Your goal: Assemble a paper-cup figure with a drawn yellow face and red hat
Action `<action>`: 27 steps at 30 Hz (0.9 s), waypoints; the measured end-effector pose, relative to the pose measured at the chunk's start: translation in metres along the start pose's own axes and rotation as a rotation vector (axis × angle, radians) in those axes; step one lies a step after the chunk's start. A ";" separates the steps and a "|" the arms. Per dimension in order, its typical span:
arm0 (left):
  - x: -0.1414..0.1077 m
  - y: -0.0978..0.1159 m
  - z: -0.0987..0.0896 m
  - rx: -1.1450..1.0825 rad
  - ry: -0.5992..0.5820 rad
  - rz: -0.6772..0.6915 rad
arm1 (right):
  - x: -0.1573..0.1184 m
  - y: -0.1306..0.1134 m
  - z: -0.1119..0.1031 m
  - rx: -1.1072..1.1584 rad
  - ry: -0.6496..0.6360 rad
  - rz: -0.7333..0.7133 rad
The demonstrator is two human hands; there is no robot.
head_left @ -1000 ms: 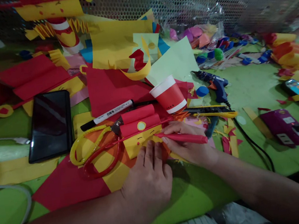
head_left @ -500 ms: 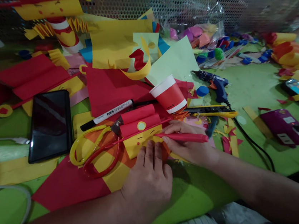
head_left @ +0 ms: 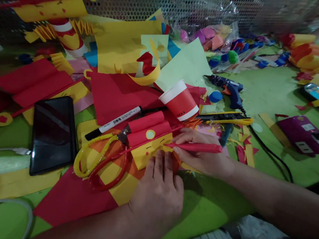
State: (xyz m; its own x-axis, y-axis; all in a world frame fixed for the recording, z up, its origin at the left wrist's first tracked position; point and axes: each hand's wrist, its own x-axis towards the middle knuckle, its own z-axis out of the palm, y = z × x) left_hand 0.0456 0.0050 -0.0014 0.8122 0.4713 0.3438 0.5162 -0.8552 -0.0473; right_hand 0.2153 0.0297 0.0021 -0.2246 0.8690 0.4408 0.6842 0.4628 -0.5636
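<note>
Here, we see the right hand [head_left: 202, 158] with fingers closed around a red marker [head_left: 200, 147], tip at the yellow paper face [head_left: 140, 156]. The left hand's [head_left: 159, 194] outstretched fingers press the paper's lower edge. Scissors [head_left: 109, 186] crowd its left, a paper cup [head_left: 181, 103] sits beyond; nearer us, open desk [head_left: 212, 201] reaches the front edge.

Backdrop: grey perforated metal panel [head_left: 267, 3] | Furniture: green-topped table [head_left: 263, 92] | Light: dim, uneven

the head view looks forward and down, just above left hand [head_left: 159, 192] and right hand [head_left: 203, 163], across table [head_left: 260, 92] to mesh [head_left: 137, 0]
</note>
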 end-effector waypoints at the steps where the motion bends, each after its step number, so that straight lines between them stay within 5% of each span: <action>1: 0.000 0.000 0.000 0.000 -0.001 0.001 | 0.000 0.000 0.000 -0.008 0.004 0.008; 27: 0.000 0.000 0.001 -0.016 -0.008 -0.002 | 0.000 0.001 0.001 0.007 0.011 -0.029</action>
State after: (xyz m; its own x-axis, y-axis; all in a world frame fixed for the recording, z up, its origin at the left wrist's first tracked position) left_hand 0.0459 0.0051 -0.0022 0.8135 0.4746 0.3362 0.5134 -0.8576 -0.0315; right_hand 0.2156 0.0304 0.0007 -0.2364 0.8535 0.4644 0.6731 0.4885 -0.5553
